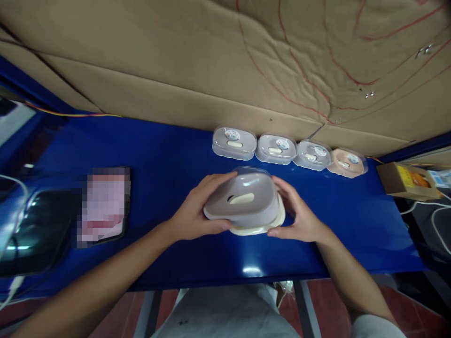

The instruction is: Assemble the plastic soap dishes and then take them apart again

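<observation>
Near the middle of the view, an oval grey-mauve container (259, 213) is held over the blue table. Inside it lies a small cream piece (242, 198) beside a dark slot. A cream rim (257, 230) shows under its near and right sides, and a clear edge shows behind it. My left hand (199, 206) grips the container's left end, thumb at the near side. My right hand (298, 211) grips the right end, its thumb on the cream rim. The container looks slightly tilted.
Along the back of the blue table (169, 164) stand several lidded oval boxes (234, 143). A blurred-out phone (104, 204) and a dark glossy device (38, 230) lie left. A cardboard box (407, 180) and white cables are at right. A cardboard wall (176, 61) rises behind.
</observation>
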The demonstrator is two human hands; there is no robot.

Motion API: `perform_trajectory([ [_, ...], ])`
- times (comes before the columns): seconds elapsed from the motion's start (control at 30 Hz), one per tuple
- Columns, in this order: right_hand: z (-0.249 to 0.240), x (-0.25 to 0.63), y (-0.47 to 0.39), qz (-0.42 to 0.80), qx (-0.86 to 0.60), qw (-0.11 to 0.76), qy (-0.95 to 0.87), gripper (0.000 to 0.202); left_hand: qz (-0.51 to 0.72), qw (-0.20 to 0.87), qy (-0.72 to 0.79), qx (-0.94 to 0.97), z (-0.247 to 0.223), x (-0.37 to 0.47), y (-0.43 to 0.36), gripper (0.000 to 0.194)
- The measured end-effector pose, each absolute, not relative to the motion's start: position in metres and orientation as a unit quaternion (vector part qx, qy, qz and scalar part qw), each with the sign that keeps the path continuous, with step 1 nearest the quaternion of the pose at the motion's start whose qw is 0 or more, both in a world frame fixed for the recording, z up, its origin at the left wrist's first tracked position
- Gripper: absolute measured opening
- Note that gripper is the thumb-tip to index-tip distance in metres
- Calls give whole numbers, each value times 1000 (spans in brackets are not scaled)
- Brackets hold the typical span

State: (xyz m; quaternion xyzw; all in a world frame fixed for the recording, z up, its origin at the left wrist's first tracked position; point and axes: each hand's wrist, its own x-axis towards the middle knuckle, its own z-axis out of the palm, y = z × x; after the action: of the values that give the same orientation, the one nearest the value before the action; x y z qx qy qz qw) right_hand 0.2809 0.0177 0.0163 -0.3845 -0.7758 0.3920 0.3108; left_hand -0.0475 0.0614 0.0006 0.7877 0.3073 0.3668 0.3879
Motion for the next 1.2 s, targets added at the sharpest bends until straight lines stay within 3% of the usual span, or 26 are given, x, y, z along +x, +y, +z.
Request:
perform_trajectory([
  [0.13,24,317,39,257,-461,425,-736,95,365,332,339,801,3,-52,64,102],
  [0.27,11,337,60,112,-491,536,-677,75,261,255,288,885,-4,-41,54,112],
  [0.4,-5,324,60,101,-500,526,-680,74,159,215,268,926,-11,-26,44,107],
  [0.6,-23,288,46,114,-486,513,-699,72,147,213,287,922,-21,-24,44,106],
  [0.9,-42,276,50,97,-502,482,-711,65,157,235,323,904,-21,-34,55,135],
  [1.07,-41,272,46,97,-467,492,-728,68,182,252,345,886,-24,-35,64,130],
  [1.2,-39,270,47,94,-458,492,-734,70,213,225,366,877,-25,-29,67,113],
])
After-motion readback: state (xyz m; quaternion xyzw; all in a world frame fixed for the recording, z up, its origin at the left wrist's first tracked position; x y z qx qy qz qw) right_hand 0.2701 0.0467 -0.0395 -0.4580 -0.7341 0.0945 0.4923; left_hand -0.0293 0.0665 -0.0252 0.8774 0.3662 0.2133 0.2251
